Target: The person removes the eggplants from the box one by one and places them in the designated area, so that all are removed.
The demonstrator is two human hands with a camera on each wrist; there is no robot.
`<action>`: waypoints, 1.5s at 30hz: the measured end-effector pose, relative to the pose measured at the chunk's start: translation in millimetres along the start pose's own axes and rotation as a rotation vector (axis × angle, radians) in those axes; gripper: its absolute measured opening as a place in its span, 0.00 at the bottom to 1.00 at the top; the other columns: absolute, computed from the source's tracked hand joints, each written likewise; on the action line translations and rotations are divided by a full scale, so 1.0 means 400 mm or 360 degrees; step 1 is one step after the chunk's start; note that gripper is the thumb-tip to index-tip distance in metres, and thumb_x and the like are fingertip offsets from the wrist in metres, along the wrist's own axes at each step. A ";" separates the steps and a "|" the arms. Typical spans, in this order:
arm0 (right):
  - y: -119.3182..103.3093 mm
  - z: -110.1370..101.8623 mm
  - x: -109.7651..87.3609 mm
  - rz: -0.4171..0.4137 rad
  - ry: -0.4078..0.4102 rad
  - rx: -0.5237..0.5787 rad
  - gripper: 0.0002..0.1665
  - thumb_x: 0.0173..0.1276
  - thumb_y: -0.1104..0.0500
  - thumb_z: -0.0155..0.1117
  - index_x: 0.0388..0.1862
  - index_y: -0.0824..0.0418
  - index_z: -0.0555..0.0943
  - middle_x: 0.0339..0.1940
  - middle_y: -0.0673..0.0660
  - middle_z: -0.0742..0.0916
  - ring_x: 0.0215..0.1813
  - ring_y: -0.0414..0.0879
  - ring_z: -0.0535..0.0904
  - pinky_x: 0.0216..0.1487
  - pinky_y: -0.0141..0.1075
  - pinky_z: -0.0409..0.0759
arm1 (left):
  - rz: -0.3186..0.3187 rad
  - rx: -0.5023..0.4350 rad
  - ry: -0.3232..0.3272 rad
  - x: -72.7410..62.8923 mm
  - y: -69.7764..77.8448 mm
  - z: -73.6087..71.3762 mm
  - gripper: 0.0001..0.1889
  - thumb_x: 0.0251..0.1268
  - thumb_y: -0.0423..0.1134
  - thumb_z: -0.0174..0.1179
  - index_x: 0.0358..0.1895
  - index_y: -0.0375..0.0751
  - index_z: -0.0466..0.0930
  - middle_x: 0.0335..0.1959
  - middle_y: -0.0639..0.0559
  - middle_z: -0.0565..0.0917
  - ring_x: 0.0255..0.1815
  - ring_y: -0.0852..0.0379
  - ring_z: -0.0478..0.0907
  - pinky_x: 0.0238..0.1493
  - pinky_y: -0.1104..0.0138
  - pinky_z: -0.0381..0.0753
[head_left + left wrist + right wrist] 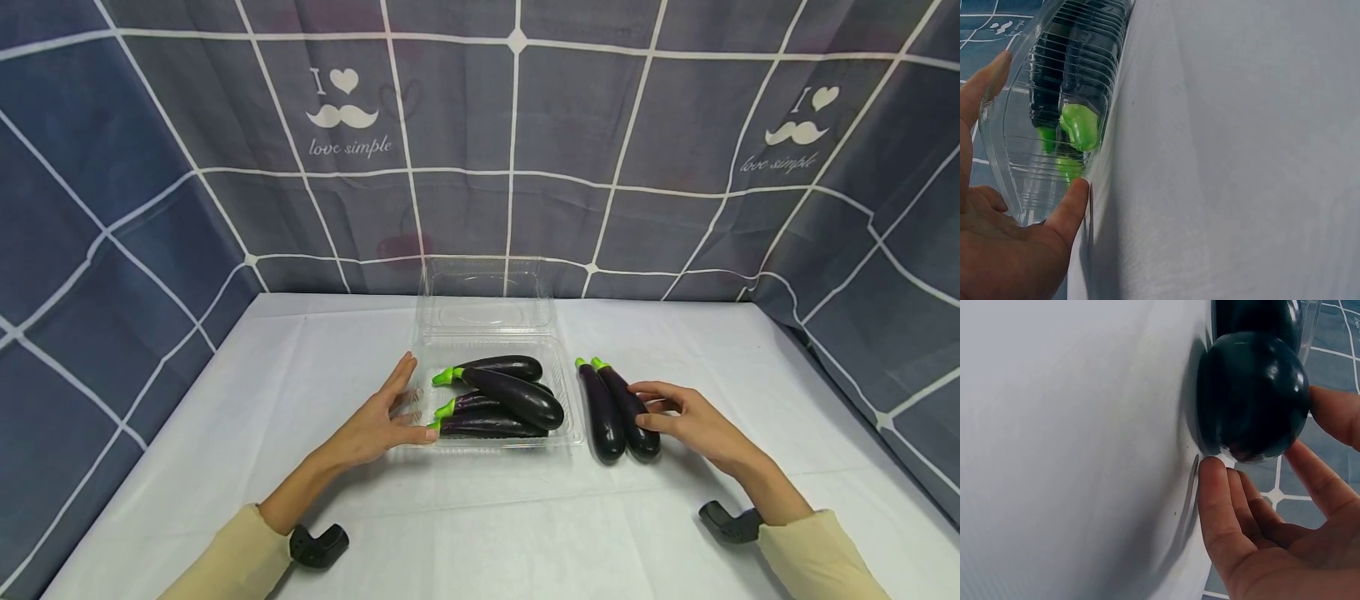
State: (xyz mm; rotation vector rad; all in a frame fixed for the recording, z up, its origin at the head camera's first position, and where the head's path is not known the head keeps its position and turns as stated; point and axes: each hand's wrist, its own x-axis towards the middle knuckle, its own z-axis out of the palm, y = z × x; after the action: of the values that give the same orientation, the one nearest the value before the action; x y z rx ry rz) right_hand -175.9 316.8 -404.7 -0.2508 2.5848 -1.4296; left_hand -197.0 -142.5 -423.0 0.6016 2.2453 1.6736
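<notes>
A clear plastic clamshell box (pixel 567 417) stands with its lid (pixel 487 312) raised. Several dark purple eggplants (pixel 517 398) with green stems lie inside, one across the others. My left hand (pixel 378 423) is spread along the box's left side. In the left wrist view its thumb tip (pixel 1075 194) is at the lower wall and a fingertip at the rim. Right of the box, two eggplants lie side by side, a left one (pixel 602 417) and a right one (pixel 632 408). My right hand (pixel 686 421) has its fingertips at the right one's outer side, fingers extended rather than wrapped around it.
White cloth (pixel 487 525) covers the table. A grey-blue checked curtain (pixel 562 125) with white lines rises behind and at both sides. Black devices are worn at the left wrist (pixel 318 546) and right wrist (pixel 731 523).
</notes>
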 end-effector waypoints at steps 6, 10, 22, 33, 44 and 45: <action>-0.010 -0.011 -0.007 -0.0042 0.0015 -0.0017 0.30 0.68 0.57 0.68 0.67 0.65 0.74 0.57 0.63 0.81 0.51 0.43 0.78 0.47 0.34 0.77 | 0.0012 0.0003 -0.0003 -0.001 0.001 0.000 0.59 0.57 0.42 0.73 0.81 0.49 0.34 0.80 0.51 0.30 0.77 0.35 0.44 0.70 0.47 0.61; -0.019 -0.021 -0.013 -0.0076 0.0039 -0.0019 0.30 0.69 0.58 0.67 0.66 0.67 0.74 0.61 0.66 0.79 0.52 0.41 0.78 0.47 0.32 0.77 | 0.0002 0.0009 -0.0004 -0.003 0.000 0.000 0.59 0.57 0.43 0.73 0.81 0.50 0.34 0.80 0.51 0.30 0.77 0.36 0.45 0.70 0.48 0.61; -0.054 -0.017 -0.021 -0.0100 0.0114 -0.0091 0.27 0.71 0.55 0.65 0.65 0.65 0.76 0.56 0.63 0.82 0.50 0.42 0.79 0.48 0.33 0.75 | 0.0004 -0.0019 -0.0022 0.000 0.000 0.000 0.59 0.57 0.41 0.73 0.81 0.48 0.34 0.80 0.50 0.29 0.77 0.37 0.45 0.70 0.50 0.62; -0.130 0.034 0.024 -0.0321 -0.0018 0.0072 0.22 0.71 0.61 0.64 0.61 0.69 0.77 0.59 0.68 0.79 0.57 0.57 0.78 0.53 0.31 0.79 | 0.0011 -0.0012 -0.0013 0.000 -0.002 -0.001 0.59 0.57 0.42 0.73 0.81 0.46 0.34 0.80 0.51 0.29 0.77 0.36 0.45 0.69 0.49 0.63; -0.173 0.095 0.071 -0.0379 -0.0133 0.0117 0.21 0.69 0.60 0.66 0.61 0.60 0.80 0.60 0.63 0.80 0.60 0.61 0.76 0.54 0.33 0.79 | -0.0003 -0.0015 -0.0013 0.001 -0.001 -0.001 0.60 0.57 0.42 0.74 0.80 0.46 0.33 0.80 0.51 0.29 0.77 0.37 0.44 0.70 0.49 0.62; -0.177 0.099 0.074 -0.0373 -0.0144 0.0127 0.21 0.69 0.60 0.66 0.60 0.58 0.80 0.61 0.61 0.81 0.60 0.61 0.76 0.55 0.34 0.79 | -0.0003 -0.0017 -0.0014 0.000 -0.001 -0.002 0.60 0.57 0.42 0.73 0.80 0.46 0.33 0.80 0.52 0.29 0.77 0.37 0.44 0.70 0.49 0.62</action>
State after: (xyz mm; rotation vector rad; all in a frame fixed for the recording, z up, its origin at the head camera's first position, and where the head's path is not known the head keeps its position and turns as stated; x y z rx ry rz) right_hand -191.0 240.4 -367.6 -0.6099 2.4855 -1.5529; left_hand -197.6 -143.1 -423.2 0.6028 2.2286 1.6782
